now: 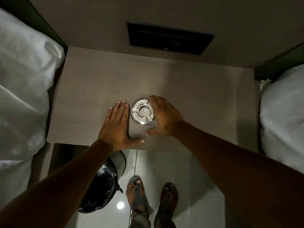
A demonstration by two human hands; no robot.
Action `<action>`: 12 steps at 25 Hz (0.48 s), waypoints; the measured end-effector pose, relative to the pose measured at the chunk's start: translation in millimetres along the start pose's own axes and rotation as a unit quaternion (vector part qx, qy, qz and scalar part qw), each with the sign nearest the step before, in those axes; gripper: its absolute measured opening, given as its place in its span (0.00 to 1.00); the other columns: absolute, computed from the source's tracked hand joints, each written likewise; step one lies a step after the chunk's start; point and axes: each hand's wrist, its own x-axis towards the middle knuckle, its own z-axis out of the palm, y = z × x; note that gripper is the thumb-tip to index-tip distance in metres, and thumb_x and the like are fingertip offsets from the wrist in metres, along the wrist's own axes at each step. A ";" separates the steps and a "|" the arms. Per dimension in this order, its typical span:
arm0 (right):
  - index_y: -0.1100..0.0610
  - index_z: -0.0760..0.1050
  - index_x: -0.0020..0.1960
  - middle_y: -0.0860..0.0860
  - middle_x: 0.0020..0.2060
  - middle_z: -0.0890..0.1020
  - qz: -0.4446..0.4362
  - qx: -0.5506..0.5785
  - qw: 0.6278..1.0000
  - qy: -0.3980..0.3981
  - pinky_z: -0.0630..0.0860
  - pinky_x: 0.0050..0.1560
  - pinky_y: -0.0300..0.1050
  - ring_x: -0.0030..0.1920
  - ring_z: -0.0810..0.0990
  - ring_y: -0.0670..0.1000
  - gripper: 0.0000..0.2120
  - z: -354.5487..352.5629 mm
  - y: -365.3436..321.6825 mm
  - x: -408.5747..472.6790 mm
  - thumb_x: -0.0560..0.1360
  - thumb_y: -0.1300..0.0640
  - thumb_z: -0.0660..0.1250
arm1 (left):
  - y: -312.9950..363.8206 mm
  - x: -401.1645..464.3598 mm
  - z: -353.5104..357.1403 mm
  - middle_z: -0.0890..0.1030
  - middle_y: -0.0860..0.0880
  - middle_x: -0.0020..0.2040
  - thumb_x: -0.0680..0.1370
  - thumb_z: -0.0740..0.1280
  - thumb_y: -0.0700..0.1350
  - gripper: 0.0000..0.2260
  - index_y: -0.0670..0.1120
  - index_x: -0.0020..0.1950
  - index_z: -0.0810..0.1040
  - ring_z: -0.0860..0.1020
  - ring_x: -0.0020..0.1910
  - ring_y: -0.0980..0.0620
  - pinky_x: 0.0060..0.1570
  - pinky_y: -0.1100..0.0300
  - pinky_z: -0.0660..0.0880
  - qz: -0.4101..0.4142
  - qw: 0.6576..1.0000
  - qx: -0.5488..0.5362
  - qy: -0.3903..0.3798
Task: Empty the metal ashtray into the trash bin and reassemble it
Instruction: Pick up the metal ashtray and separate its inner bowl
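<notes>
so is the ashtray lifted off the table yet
No, the metal ashtray sits flat on the table, between the open left hand and right hand.

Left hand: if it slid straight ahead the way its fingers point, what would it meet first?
Probably nothing on the nightstand: the left hand lies flat beside the metal ashtray, fingers pointing past its left edge toward the back wall.

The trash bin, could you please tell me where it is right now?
In the head view, the trash bin stands on the floor at lower left of centre, below the bedside table's front edge, under the left forearm and just left of the person's sandalled feet.
</notes>
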 end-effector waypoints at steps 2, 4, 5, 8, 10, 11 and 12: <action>0.60 0.51 0.80 0.56 0.77 0.61 -0.038 0.005 0.999 0.005 0.62 0.75 0.52 0.76 0.60 0.56 0.63 -0.1 -3.4 7.8 0.57 0.41 0.82 | 0.9 1.4 -1.0 0.48 0.36 0.84 0.64 0.58 0.84 0.65 0.36 0.82 0.47 0.44 0.84 0.40 0.81 0.40 0.44 0.004 1.000 0.010 -0.003; 0.60 0.51 0.80 0.56 0.77 0.61 -0.039 -0.016 0.999 0.006 0.62 0.74 0.53 0.76 0.61 0.56 0.62 -2.7 -5.4 14.4 0.58 0.41 0.82 | 0.9 4.0 -2.9 0.48 0.36 0.84 0.64 0.58 0.84 0.65 0.36 0.82 0.47 0.44 0.84 0.40 0.81 0.40 0.44 0.001 1.000 0.023 -0.001; 0.59 0.50 0.80 0.56 0.77 0.61 -0.043 -0.019 0.999 0.004 0.62 0.74 0.54 0.76 0.60 0.56 0.62 -2.2 -5.5 18.1 0.58 0.41 0.81 | 0.4 4.4 -1.6 0.49 0.36 0.84 0.64 0.58 0.84 0.65 0.36 0.82 0.48 0.45 0.84 0.39 0.81 0.40 0.45 0.003 1.000 0.025 0.003; 0.59 0.50 0.80 0.55 0.76 0.63 -0.056 -0.018 0.998 -0.002 0.64 0.73 0.54 0.74 0.63 0.56 0.62 -2.4 -6.0 23.0 0.58 0.42 0.81 | -0.2 2.3 2.6 0.49 0.36 0.84 0.64 0.57 0.84 0.65 0.35 0.82 0.48 0.45 0.84 0.39 0.81 0.39 0.46 0.012 1.000 0.025 0.008; 0.59 0.52 0.80 0.55 0.74 0.66 -0.063 -0.019 0.998 -0.002 0.66 0.71 0.53 0.72 0.66 0.56 0.60 -2.4 -7.5 25.5 0.58 0.43 0.81 | -1.4 2.9 3.4 0.50 0.36 0.84 0.65 0.56 0.84 0.64 0.36 0.82 0.48 0.45 0.84 0.39 0.81 0.39 0.45 0.013 1.000 0.017 0.011; 0.59 0.53 0.79 0.55 0.74 0.66 -0.064 -0.014 0.998 -0.004 0.66 0.71 0.53 0.72 0.66 0.56 0.60 -1.9 -8.6 26.6 0.58 0.44 0.81 | -2.6 3.2 3.0 0.50 0.36 0.84 0.65 0.56 0.84 0.63 0.36 0.82 0.49 0.45 0.84 0.40 0.81 0.40 0.45 0.014 1.000 0.006 0.011; 0.59 0.53 0.79 0.55 0.74 0.66 -0.064 -0.006 0.998 -0.004 0.66 0.71 0.53 0.72 0.66 0.56 0.59 -1.7 -9.3 27.7 0.58 0.45 0.81 | -3.2 2.9 2.5 0.51 0.37 0.84 0.67 0.56 0.82 0.61 0.36 0.82 0.49 0.46 0.84 0.41 0.81 0.41 0.45 0.014 1.000 -0.014 0.018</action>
